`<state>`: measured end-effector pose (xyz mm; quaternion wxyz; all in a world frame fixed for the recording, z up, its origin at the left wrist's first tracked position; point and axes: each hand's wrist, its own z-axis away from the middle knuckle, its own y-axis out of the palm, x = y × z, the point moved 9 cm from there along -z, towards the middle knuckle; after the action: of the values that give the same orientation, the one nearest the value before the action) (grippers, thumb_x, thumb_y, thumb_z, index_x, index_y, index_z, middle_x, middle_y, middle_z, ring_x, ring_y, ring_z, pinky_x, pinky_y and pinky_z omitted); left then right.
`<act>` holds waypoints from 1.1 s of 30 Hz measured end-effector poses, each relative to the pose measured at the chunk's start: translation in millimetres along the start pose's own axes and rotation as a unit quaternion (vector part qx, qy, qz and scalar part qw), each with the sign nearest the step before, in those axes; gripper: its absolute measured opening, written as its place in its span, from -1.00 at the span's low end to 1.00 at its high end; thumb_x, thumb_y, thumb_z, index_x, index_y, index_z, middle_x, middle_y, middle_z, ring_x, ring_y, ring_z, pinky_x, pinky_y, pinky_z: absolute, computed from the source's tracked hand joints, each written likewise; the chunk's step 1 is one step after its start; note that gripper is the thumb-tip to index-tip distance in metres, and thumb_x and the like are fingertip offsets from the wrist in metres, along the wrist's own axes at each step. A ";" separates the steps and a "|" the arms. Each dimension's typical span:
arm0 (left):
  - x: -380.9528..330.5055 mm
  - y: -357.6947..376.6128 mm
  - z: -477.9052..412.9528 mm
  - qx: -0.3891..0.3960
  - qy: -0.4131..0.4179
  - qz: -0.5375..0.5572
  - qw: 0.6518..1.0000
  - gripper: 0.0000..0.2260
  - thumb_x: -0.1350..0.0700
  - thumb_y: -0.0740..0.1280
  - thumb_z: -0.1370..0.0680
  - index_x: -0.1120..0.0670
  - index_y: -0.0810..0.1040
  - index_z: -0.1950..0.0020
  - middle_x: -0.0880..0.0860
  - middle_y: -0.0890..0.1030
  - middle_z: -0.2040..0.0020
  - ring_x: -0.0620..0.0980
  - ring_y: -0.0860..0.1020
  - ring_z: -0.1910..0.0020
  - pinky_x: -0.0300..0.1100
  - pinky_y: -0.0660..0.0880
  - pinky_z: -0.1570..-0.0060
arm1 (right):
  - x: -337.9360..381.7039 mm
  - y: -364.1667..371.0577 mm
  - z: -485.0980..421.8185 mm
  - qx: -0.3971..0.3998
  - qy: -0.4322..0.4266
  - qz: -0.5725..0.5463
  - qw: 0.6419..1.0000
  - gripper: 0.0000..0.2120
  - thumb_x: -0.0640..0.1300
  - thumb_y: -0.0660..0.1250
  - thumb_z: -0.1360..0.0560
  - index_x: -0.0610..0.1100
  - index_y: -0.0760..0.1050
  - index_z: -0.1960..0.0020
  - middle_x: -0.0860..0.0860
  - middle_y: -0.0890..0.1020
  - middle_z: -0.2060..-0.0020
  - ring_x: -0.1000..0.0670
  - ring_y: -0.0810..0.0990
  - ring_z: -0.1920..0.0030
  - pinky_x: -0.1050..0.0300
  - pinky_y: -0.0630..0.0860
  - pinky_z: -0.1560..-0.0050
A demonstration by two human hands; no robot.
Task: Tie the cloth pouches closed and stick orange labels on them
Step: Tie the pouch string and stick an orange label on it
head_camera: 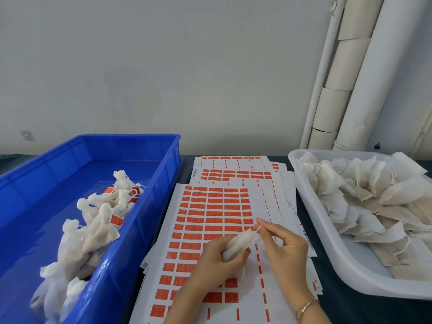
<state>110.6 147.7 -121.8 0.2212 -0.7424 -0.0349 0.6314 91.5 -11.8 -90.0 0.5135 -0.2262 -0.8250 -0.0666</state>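
White cloth pouch [238, 245] clasped in the curled fingers [244, 251] of the left hand [217, 260], neck pointing toward the right hand [287, 246]. Drawstring [258, 228] at the neck pinched between right thumb and forefinger. Beneath both hands, sheets of orange labels [210, 213] on the worktop [339, 307]. Left of the fingers, blue crate [161, 195] of tied, labelled pouches; to their right, white tray [306, 206] of untied ones.

- A small packing workshop, by its look.
- Blue crate [163, 174] of labelled pouches [98, 230], white tray [364, 263] of plain pouches [364, 183].
- Orange label sheets [210, 206] cover the counter [350, 309].
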 end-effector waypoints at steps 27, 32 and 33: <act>0.4 -21.9 0.6 -0.142 0.062 -0.082 0.985 -0.76 0.14 0.38 -0.53 -0.08 0.51 -0.16 -0.16 0.54 -0.05 -0.11 0.53 -0.07 -0.20 0.54 -0.12 | 20.7 50.5 22.8 0.203 -0.139 0.090 0.965 -0.92 -0.13 0.39 -0.46 0.02 0.63 0.09 0.22 0.62 0.25 0.13 0.59 0.22 0.38 0.53 0.24; -10.9 -13.0 0.2 -0.108 0.128 -0.106 0.980 -0.87 0.13 0.27 -0.59 -0.08 0.58 0.02 -0.21 0.56 0.07 -0.11 0.52 -0.04 -0.20 0.51 -0.05 | 31.4 47.9 24.0 0.183 -0.148 0.046 0.971 -0.89 -0.13 0.38 -0.48 0.06 0.60 0.04 0.20 0.64 0.21 0.14 0.62 0.18 0.33 0.58 0.21; -12.2 -12.7 0.5 -0.105 0.135 -0.096 0.981 -0.84 0.12 0.24 -0.60 -0.10 0.58 0.02 -0.21 0.57 0.08 -0.10 0.52 -0.04 -0.21 0.51 -0.05 | 32.1 46.3 22.9 0.176 -0.146 0.040 0.973 -0.89 -0.13 0.38 -0.48 0.05 0.60 0.04 0.20 0.64 0.20 0.13 0.62 0.17 0.33 0.57 0.21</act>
<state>110.5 155.3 -105.8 0.2039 -0.8334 -0.1416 0.4938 81.3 47.0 -78.1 0.4210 -0.1729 -0.8803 0.1339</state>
